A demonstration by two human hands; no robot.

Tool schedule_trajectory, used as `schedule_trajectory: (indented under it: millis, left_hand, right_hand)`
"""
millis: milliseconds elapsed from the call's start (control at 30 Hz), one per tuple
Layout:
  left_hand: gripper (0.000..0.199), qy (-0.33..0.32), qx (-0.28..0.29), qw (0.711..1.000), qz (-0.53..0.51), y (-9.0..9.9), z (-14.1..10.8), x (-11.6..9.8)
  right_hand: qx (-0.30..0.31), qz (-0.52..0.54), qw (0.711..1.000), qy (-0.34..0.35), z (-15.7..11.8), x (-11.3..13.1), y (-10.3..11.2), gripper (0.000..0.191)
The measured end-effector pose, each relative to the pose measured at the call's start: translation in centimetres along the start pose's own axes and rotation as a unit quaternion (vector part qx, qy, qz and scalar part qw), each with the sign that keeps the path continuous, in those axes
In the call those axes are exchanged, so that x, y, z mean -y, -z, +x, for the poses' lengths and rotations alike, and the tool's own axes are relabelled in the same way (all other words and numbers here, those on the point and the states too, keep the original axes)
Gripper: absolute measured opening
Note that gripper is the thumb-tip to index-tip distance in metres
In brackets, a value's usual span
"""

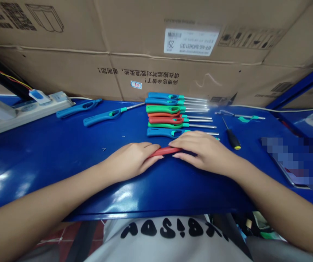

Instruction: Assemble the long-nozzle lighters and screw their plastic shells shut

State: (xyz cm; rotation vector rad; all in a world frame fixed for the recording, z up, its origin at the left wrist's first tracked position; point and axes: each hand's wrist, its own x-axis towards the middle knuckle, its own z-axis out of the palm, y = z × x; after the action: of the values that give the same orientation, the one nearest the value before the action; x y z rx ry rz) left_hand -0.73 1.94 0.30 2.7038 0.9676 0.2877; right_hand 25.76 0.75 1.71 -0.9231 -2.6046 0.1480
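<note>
A red lighter handle (166,151) lies crosswise just above the blue tabletop, held between both hands. My left hand (134,159) is closed around its left end, thumb below and fingers over the top. With fingertips and thumb, my right hand (201,150) grips the right end; whatever part sits under those fingers is hidden. Directly beyond the hands is a stack of long-nosed gas lighters (164,120) in blue, green, red and orange, their metal tubes pointing right. The nearest blue lighter (159,132) is partly covered by my right hand.
Left on the table are a blue lighter (101,117), an empty-looking blue casing (77,109) and a power strip (36,106). At right lie a screwdriver (231,138), a loose metal tube with teal parts (247,117) and a phone (295,171). Cardboard boxes (134,36) wall the back.
</note>
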Motion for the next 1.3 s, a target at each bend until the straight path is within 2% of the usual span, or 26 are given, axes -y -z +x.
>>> schedule_trajectory:
  millis: [167, 267, 333, 433, 600, 667, 733, 800, 900, 967, 1000, 1067, 1167, 1300]
  left_hand:
    - [0.045, 0.008, 0.007, 1.0, 0.025, 0.3, 0.3, 1.1]
    - [0.046, 0.015, 0.012, 1.0, 0.025, 0.6, 0.4, 1.4]
    - [0.046, 0.019, 0.011, 1.0, 0.017, 0.7, 0.4, 1.5]
    - [0.047, 0.02, 0.009, 1.0, 0.002, 0.8, 0.5, 1.6]
    - [0.048, 0.008, -0.002, 1.0, -0.021, 0.7, 0.4, 1.6]
    - [0.047, 0.005, -0.012, 0.999, -0.051, 0.8, 0.4, 1.3]
    - [0.043, 0.019, -0.014, 0.992, -0.123, 0.9, 0.5, 1.0]
    - [0.044, 0.061, 0.008, 0.966, -0.252, 1.0, 0.6, 0.7]
    - [0.049, 0.129, 0.081, 0.884, -0.442, 1.0, 1.0, 0.5]
    - [0.048, 0.151, 0.112, 0.849, -0.494, 0.9, 1.2, 0.5]
    - [0.047, 0.154, 0.11, 0.848, -0.496, 0.8, 1.2, 0.5]
    - [0.044, 0.152, 0.076, 0.868, -0.466, 0.7, 1.2, 0.5]
    - [0.041, 0.131, 0.01, 0.916, -0.379, 0.6, 1.1, 0.5]
    - [0.036, 0.063, -0.047, 0.962, -0.262, 0.6, 0.7, 0.8]
  right_hand:
    - [0.082, -0.121, 0.982, -0.119, -1.2, -3.1, 3.3, 0.043]
    - [0.126, -0.135, 0.962, -0.202, -2.2, -4.9, 4.6, 0.035]
    - [0.15, -0.122, 0.956, -0.222, -2.5, -5.7, 5.0, 0.024]
    - [0.153, -0.08, 0.966, -0.191, -2.3, -5.8, 5.0, 0.023]
    - [0.083, 0.012, 0.992, -0.096, -1.2, -3.9, 3.5, 0.021]
    - [0.041, -0.003, 0.997, -0.07, -0.9, -3.2, 2.8, 0.018]
    - [-0.004, -0.038, 0.998, -0.047, -0.7, -2.7, 2.2, 0.012]
    - [-0.04, -0.057, 0.997, -0.018, -0.7, -2.3, 2.0, 0.009]
    - [-0.069, -0.064, 0.995, 0.037, -0.7, -2.0, 2.0, 0.012]
    - [-0.069, -0.08, 0.993, 0.06, -0.6, -1.7, 1.9, 0.016]
    - [-0.064, -0.088, 0.992, 0.064, -0.6, -1.6, 1.9, 0.018]
    - [-0.048, -0.103, 0.992, 0.058, -0.6, -1.6, 1.9, 0.021]
    - [-0.027, -0.136, 0.989, 0.043, -0.7, -2.0, 2.2, 0.029]
    - [-0.011, -0.156, 0.986, 0.055, -0.8, -2.4, 2.4, 0.026]
